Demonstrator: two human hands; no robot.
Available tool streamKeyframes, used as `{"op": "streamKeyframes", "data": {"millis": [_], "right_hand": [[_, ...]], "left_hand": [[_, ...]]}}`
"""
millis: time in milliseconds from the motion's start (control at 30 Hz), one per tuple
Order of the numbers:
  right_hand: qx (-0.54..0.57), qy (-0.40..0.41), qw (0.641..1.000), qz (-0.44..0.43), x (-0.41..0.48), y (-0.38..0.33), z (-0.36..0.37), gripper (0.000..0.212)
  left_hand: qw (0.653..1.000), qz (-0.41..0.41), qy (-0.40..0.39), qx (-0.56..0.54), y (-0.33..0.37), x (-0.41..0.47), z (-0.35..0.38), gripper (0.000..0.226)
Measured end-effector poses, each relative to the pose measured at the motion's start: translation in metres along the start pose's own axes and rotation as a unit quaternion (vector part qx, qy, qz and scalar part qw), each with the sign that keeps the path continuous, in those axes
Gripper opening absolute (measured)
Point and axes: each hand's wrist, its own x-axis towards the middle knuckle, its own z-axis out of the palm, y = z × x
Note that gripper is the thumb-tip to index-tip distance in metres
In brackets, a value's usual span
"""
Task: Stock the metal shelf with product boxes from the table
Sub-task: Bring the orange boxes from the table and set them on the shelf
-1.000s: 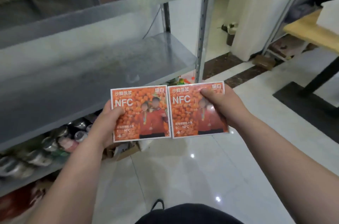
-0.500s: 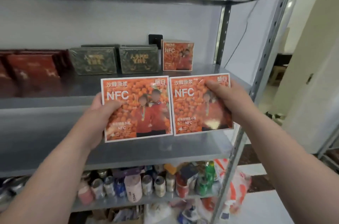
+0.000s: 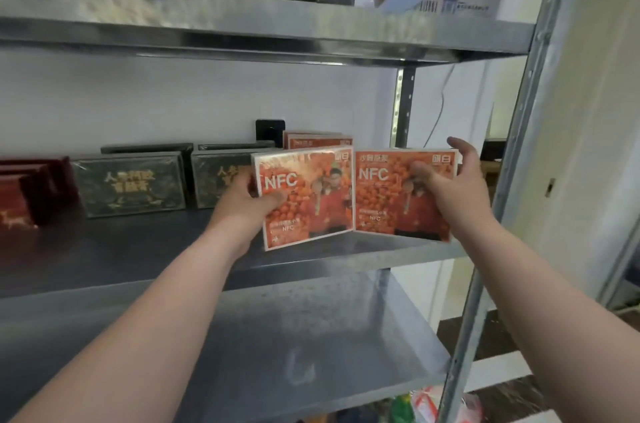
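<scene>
Left grip (image 3: 249,201) clasps left NFC box (image 3: 308,201), right grip (image 3: 453,187) pinches right NFC box (image 3: 388,201); both now lifted to metal shelf (image 3: 138,256), green boxes (image 3: 131,185) alongside.

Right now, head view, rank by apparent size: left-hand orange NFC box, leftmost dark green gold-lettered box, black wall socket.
Orange NFC box (nearer the camera)
dark green box
black wall socket, partly hidden

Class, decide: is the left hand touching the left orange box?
Touching. The head view shows the left hand gripping the left orange box, thumb laid across its front.
</scene>
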Motion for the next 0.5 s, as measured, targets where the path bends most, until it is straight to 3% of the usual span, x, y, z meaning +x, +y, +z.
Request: {"op": "streamKeyframes", "data": {"millis": [100,367,433,500], "right_hand": [[-0.006,-0.002,1.000,-0.014,0.016,0.016,0.001,0.070],[-0.091,-0.046,0.993,-0.059,0.080,0.054,-0.006,0.063],[-0.159,-0.075,0.979,-0.105,0.094,0.061,-0.008,0.061],[-0.267,-0.089,0.943,-0.179,0.105,0.066,-0.009,0.052]], "left_hand": [[1.000,0.010,-0.013,0.019,-0.009,0.020,0.023,0.038],[0.988,0.069,0.017,0.134,-0.017,0.047,0.063,0.089],[0.972,0.123,0.037,0.197,-0.015,0.048,0.069,0.105],[0.925,0.188,0.054,0.326,-0.007,0.049,0.077,0.109]]}}
